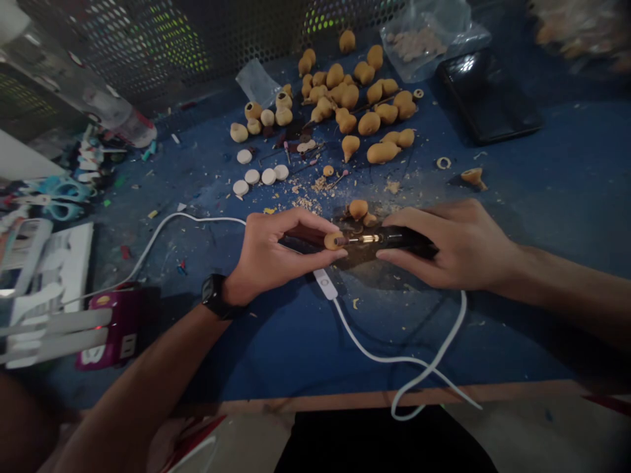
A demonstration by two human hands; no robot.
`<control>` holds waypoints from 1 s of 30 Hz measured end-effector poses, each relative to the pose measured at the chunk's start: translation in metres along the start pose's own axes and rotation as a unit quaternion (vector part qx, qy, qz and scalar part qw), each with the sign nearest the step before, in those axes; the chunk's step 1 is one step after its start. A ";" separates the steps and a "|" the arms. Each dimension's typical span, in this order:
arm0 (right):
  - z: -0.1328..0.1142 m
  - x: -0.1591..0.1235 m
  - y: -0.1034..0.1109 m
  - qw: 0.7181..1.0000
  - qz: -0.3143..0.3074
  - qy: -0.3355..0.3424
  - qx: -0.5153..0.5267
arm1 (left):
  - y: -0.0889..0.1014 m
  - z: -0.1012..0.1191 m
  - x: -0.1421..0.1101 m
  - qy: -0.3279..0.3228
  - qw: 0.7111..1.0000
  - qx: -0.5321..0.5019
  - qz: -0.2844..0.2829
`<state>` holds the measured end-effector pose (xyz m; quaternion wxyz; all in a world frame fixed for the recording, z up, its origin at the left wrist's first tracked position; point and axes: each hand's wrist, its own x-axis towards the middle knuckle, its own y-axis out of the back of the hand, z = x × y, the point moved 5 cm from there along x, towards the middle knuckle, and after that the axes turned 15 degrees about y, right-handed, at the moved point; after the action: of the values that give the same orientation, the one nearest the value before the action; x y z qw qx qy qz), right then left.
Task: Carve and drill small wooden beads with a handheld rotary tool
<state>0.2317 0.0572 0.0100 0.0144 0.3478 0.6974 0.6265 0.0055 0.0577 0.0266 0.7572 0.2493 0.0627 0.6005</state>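
Between the thumb and fingers of my left hand (276, 253) is a small tan gourd piece (333, 240). My right hand (451, 246) grips a black rotary tool (411, 240), its brass collet (369, 239) pointing left. The tool's brown sanding bit meets the gourd piece; whether it sits inside the opening, I cannot tell. A dark bar-shaped object (296, 242) lies under my left hand. Just beyond the tool, a cut gourd (358, 209) rests on the blue table. A white cord with an inline switch (325, 284) runs below my hands.
Several small gourds (335, 75) cluster at the back, near white discs (269, 176) and shavings (315, 197). A black case (488, 95) lies at back right. Light-blue scissors (62, 197) and a purple power strip (116, 325) are at left. The table's front edge (345, 398) runs below.
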 end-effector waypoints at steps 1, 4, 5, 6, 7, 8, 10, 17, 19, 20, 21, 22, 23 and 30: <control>0.000 0.000 0.000 1.000 -0.001 0.000 0.001 | 0.000 0.000 0.000 0.000 1.000 -0.002 0.001; 0.000 0.000 0.001 1.000 -0.005 0.005 0.000 | 0.000 0.000 0.000 -0.006 1.000 -0.008 0.001; -0.001 0.000 0.001 1.000 -0.005 0.008 -0.001 | 0.000 0.001 0.001 -0.010 1.000 -0.010 0.000; -0.001 0.000 0.001 1.000 -0.005 0.011 0.000 | 0.000 0.001 0.001 -0.014 1.000 -0.012 -0.002; -0.001 0.000 0.001 1.000 -0.005 0.013 0.000 | 0.001 0.001 0.000 -0.018 1.000 -0.014 -0.003; -0.002 0.000 0.001 1.000 -0.006 0.015 0.001 | 0.001 0.001 0.000 -0.020 1.000 -0.015 -0.002; -0.002 0.000 0.000 1.000 -0.006 0.015 0.001 | 0.001 0.001 0.000 -0.026 0.999 -0.020 0.001; -0.001 0.000 0.000 1.000 -0.006 0.011 -0.005 | 0.001 -0.002 0.000 0.001 1.000 0.004 0.004; -0.002 0.000 -0.001 1.000 -0.009 0.018 -0.005 | 0.001 -0.001 0.000 -0.007 1.000 0.004 0.007; -0.002 0.000 -0.001 1.000 -0.010 0.020 -0.006 | 0.001 -0.001 0.000 -0.012 1.000 0.001 0.007; -0.002 0.000 -0.001 1.000 -0.009 0.021 -0.008 | 0.001 0.000 -0.001 -0.018 1.000 -0.003 0.006; -0.002 0.000 -0.001 1.000 -0.009 0.018 -0.009 | 0.001 0.001 -0.001 -0.023 1.000 -0.005 0.004; -0.001 0.000 -0.001 1.000 -0.009 0.015 -0.009 | 0.001 0.001 -0.001 -0.026 1.000 -0.008 0.002; -0.001 0.000 0.001 1.000 -0.006 0.010 0.006 | 0.001 0.001 0.000 -0.013 1.000 -0.001 -0.007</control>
<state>0.2318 0.0563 0.0108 0.0092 0.3371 0.7036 0.6255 0.0050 0.0573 0.0278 0.7622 0.2561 0.0543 0.5920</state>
